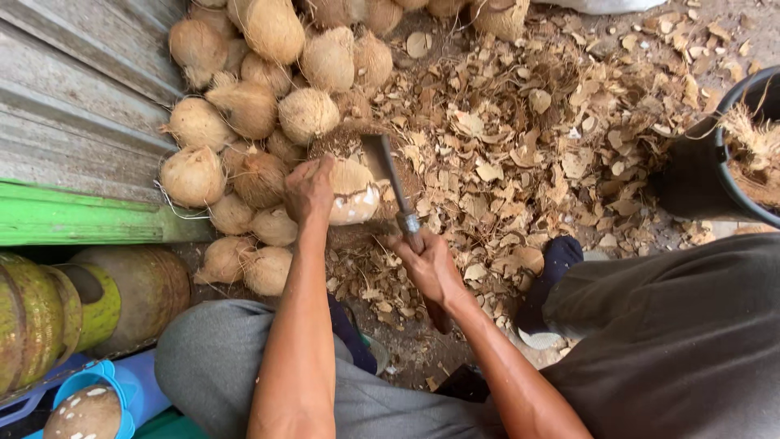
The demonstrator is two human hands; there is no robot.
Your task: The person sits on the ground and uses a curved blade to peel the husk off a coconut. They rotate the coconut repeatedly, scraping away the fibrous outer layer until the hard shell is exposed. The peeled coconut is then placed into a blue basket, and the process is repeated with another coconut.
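Nearest the lens: grey-trousered knees, both bare forearms reaching forward. Left hand (pixel 309 191) is clamped over the top of a partly husked pale coconut (pixel 353 195), steadying it on the ground. Right hand (pixel 431 264) is clenched on the handle of a long steel-bladed cleaver (pixel 390 175), blade lying against the coconut just right of the left fingers. Step judged: paring shell. Any further cut calls for blade clearance from those fingers. Beyond the fingers: pile of brown fibrous coconuts (pixel 252 106); rightward, dry husk chips (pixel 528 138), black bucket (pixel 715 162).
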